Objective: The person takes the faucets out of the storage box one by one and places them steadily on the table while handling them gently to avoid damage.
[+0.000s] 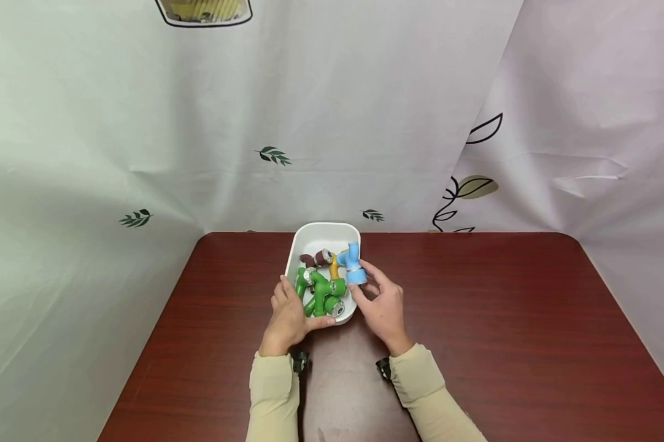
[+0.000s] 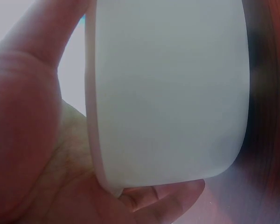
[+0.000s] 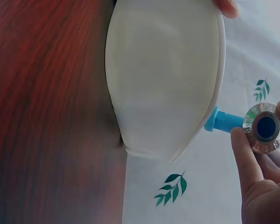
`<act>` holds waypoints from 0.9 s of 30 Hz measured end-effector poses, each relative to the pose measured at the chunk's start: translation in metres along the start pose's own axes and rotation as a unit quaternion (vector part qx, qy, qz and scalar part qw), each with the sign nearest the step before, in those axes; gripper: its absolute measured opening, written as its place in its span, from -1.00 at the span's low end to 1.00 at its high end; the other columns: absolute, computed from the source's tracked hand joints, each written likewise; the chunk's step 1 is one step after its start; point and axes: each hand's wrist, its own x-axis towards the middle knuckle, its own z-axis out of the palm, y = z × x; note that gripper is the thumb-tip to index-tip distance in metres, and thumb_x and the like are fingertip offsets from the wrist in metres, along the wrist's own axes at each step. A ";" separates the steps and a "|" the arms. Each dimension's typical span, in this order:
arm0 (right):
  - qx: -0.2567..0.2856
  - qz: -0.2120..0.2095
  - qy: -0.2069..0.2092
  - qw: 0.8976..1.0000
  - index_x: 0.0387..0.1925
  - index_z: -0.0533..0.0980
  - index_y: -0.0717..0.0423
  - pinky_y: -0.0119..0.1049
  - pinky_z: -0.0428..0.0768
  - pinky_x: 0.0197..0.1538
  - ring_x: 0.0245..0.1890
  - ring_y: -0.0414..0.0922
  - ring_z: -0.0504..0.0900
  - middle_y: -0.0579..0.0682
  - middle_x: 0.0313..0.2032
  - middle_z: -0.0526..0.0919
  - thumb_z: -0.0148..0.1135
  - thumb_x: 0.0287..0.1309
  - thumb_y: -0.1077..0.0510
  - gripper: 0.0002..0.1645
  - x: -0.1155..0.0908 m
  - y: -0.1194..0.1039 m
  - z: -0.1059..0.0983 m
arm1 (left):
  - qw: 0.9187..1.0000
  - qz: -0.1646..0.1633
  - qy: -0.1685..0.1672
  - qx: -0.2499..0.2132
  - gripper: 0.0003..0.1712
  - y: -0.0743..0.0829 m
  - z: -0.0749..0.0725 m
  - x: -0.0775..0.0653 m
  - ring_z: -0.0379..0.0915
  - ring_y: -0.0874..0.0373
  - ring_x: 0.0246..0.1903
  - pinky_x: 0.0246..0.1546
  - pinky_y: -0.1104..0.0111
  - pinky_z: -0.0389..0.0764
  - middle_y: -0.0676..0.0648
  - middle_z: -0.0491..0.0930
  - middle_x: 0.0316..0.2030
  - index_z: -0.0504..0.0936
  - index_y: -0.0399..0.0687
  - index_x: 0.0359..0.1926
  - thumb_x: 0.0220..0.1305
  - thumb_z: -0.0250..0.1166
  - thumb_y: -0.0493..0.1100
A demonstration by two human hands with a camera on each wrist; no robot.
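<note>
A white rectangular tub [image 1: 325, 229] with rounded corners stands near the far edge of the table. My left hand [image 1: 286, 316] grips its near left corner, thumb along the near rim and fingers at the left side; the left wrist view shows the tub's outer wall [image 2: 172, 93] close up. Over the tub's right rim, my right hand [image 1: 384, 307] pinches a blue branched plastic piece [image 1: 355, 264]. In the right wrist view this blue piece [image 3: 228, 122] shows a ring with raised characters around a dark blue centre. Green branched pieces [image 1: 321, 288], a brown piece [image 1: 322, 258] and a yellow piece [image 1: 334, 267] lie inside the tub.
The dark red wooden table [image 1: 503, 325] extends to both sides. Behind it hangs a pale curtain [image 1: 332, 123] printed with leaves, reaching down to the table's far edge. Dark wrist straps [image 1: 384, 368] show at the cuffs.
</note>
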 end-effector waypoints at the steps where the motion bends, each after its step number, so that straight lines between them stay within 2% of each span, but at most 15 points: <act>1: 0.000 -0.002 0.001 1.000 0.21 0.53 0.31 -0.25 0.67 -0.10 -0.11 0.12 0.74 0.26 0.04 0.67 0.41 0.11 0.39 -0.41 0.000 0.000 0.000 | 1.000 0.000 0.000 -0.001 0.69 0.000 0.000 0.000 -0.09 -0.46 0.36 0.31 -0.13 0.25 -0.54 -0.12 0.41 -0.35 -0.59 0.48 -0.21 0.69 0.15; 9: -0.002 -0.014 0.026 1.000 0.19 0.54 0.33 -0.25 0.66 -0.08 -0.12 0.14 0.73 0.27 0.03 0.67 0.44 0.08 0.40 -0.41 0.003 0.002 -0.005 | 1.000 -0.001 0.002 0.000 0.68 -0.001 0.000 0.001 -0.07 -0.47 0.35 0.30 -0.13 0.27 -0.54 -0.11 0.41 -0.33 -0.59 0.48 -0.21 0.69 0.16; 18: -0.008 0.003 0.041 0.999 0.19 0.55 0.30 -0.36 0.62 -0.05 -0.09 0.12 0.73 0.24 0.05 0.67 0.41 0.10 0.41 -0.43 0.007 0.004 -0.011 | 1.000 -0.004 0.000 0.001 0.68 -0.001 0.000 0.000 -0.08 -0.46 0.35 0.30 -0.13 0.26 -0.54 -0.12 0.42 -0.33 -0.59 0.48 -0.22 0.70 0.15; 27: -0.021 0.010 0.053 0.998 0.20 0.55 0.28 -0.26 0.64 -0.05 -0.08 0.16 0.72 0.23 0.03 0.68 0.43 0.09 0.38 -0.41 0.009 0.007 -0.017 | 1.000 -0.001 0.002 0.002 0.68 -0.001 0.000 0.000 -0.06 -0.47 0.34 0.30 -0.13 0.26 -0.55 -0.11 0.41 -0.33 -0.60 0.47 -0.22 0.70 0.15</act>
